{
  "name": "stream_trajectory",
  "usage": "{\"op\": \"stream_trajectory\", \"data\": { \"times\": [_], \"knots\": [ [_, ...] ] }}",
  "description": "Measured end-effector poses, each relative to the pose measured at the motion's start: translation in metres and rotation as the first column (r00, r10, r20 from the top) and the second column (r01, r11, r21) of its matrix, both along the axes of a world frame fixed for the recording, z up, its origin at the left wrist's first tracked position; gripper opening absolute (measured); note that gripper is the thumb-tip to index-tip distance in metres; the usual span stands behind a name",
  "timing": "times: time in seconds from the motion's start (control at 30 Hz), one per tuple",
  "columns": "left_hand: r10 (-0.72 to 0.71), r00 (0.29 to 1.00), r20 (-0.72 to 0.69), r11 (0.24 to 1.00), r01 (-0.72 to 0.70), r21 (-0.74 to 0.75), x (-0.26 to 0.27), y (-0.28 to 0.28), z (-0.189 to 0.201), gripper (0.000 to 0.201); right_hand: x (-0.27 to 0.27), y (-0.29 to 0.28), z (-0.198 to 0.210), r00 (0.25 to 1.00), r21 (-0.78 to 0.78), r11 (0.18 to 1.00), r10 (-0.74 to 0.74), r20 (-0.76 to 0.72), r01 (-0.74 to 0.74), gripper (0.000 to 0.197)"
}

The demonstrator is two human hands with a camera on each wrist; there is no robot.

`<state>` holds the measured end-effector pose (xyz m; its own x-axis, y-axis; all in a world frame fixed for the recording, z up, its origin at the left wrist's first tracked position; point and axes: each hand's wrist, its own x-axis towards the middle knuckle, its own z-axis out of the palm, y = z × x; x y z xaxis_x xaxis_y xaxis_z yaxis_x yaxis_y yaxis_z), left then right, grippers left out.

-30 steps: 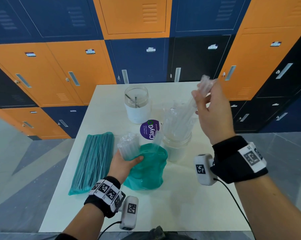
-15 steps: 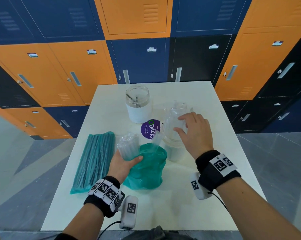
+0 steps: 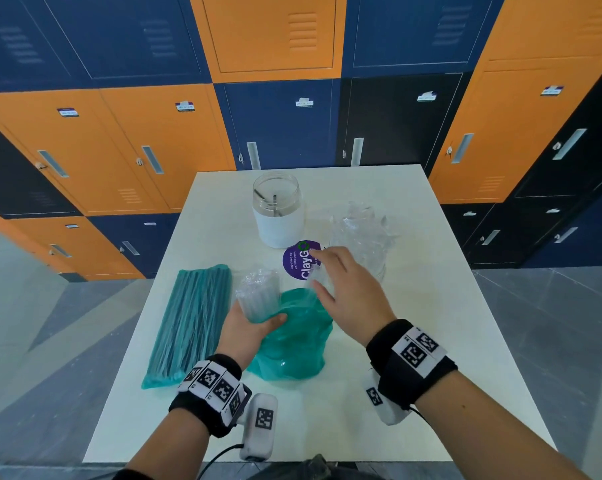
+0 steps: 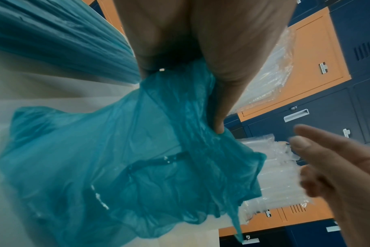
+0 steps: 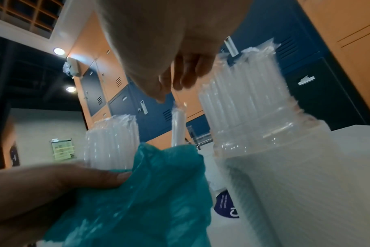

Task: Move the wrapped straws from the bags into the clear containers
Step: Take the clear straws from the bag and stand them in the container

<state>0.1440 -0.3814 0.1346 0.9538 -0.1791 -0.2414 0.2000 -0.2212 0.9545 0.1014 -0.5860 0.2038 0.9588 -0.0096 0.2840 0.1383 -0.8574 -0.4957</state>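
Note:
My left hand (image 3: 249, 329) grips the crumpled teal bag (image 3: 292, 344) (image 4: 116, 167) around a bundle of clear-wrapped straws (image 3: 258, 296) (image 5: 112, 140) that stands out of its mouth. One single wrapped straw (image 3: 314, 277) (image 5: 177, 125) also pokes up from the bag. My right hand (image 3: 330, 271) (image 5: 171, 90) hovers just over that straw's tip, fingers loosely bent and holding nothing. To its right stands a clear container (image 3: 365, 258) (image 5: 275, 167) packed with upright wrapped straws (image 5: 243, 86).
A second clear jar (image 3: 277, 209) with a white label stands at the back and looks nearly empty. A full teal bag of straws (image 3: 192, 323) lies flat on the left of the white table (image 3: 414, 341). A purple round sticker (image 3: 298, 259) lies between the jars.
My right hand came down from head height with straws, set them in the right container, then moved left to the bag's mouth with nothing in it. The left hand stayed put.

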Motion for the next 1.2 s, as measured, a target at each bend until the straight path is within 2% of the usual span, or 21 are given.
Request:
{"op": "stream_trajectory", "data": {
  "times": [0.1, 0.2, 0.27, 0.43, 0.6, 0.63, 0.7, 0.77, 0.8, 0.9, 1.07, 1.2],
  "knots": [
    [0.005, 1.0, 0.004, 1.0, -0.005, -0.009, -0.001, -0.001, 0.001, 0.075, 0.0, 0.006, -0.012, 0.971, 0.236, 0.972, 0.039, -0.235, 0.018, 0.067],
    [0.001, 1.0, 0.005, 1.0, -0.001, -0.005, -0.001, -0.002, 0.002, 0.068, 0.001, 0.013, -0.024, 0.966, 0.529, 0.836, -0.007, -0.259, 0.147, 0.068],
    [-0.004, 1.0, 0.011, 1.0, 0.004, 0.008, -0.002, -0.002, 0.004, 0.06, 0.001, 0.015, -0.029, 0.958, 0.619, 0.761, -0.01, -0.287, 0.194, 0.061],
    [-0.006, 1.0, 0.022, 1.0, 0.006, 0.005, -0.005, -0.006, 0.01, 0.047, 0.003, 0.021, -0.033, 0.946, 0.616, 0.766, 0.031, -0.324, 0.186, 0.032],
    [-0.014, 0.999, 0.033, 1.0, 0.014, -0.004, -0.006, -0.006, 0.012, 0.047, 0.003, 0.023, -0.024, 0.949, 0.689, 0.695, 0.03, -0.315, 0.207, 0.017],
    [-0.011, 0.999, 0.033, 1.0, 0.011, -0.007, -0.005, -0.005, 0.011, 0.048, 0.004, 0.021, -0.019, 0.957, 0.687, 0.699, 0.014, -0.291, 0.198, 0.018],
    [-0.004, 0.999, 0.032, 1.0, 0.004, -0.001, -0.004, -0.003, 0.008, 0.052, 0.006, 0.013, -0.003, 0.981, 0.617, 0.774, -0.025, -0.19, 0.139, 0.013],
    [0.005, 1.0, 0.029, 1.0, -0.005, 0.0, -0.004, -0.001, 0.007, 0.057, 0.009, 0.002, 0.015, 0.995, 0.523, 0.848, -0.049, -0.089, 0.089, 0.013],
    [0.004, 1.0, 0.024, 1.0, -0.004, -0.002, -0.004, -0.001, 0.007, 0.062, 0.01, -0.004, 0.025, 0.996, 0.505, 0.859, -0.062, -0.068, 0.088, 0.016],
    [-0.009, 1.0, 0.02, 1.0, 0.009, -0.001, -0.004, -0.001, 0.007, 0.08, 0.01, -0.026, 0.059, 0.989, 0.53, 0.838, -0.144, -0.014, 0.13, 0.023],
    [-0.008, 1.0, -0.005, 1.0, 0.008, 0.021, -0.004, -0.001, 0.008, 0.06, 0.007, -0.057, 0.106, 0.933, 0.554, 0.813, -0.318, 0.167, 0.178, 0.021],
    [0.008, 1.0, 0.003, 0.999, -0.008, 0.04, -0.004, -0.004, 0.008, 0.056, 0.004, -0.064, 0.113, 0.894, 0.505, 0.845, -0.351, 0.279, 0.174, 0.028]
  ]
}}
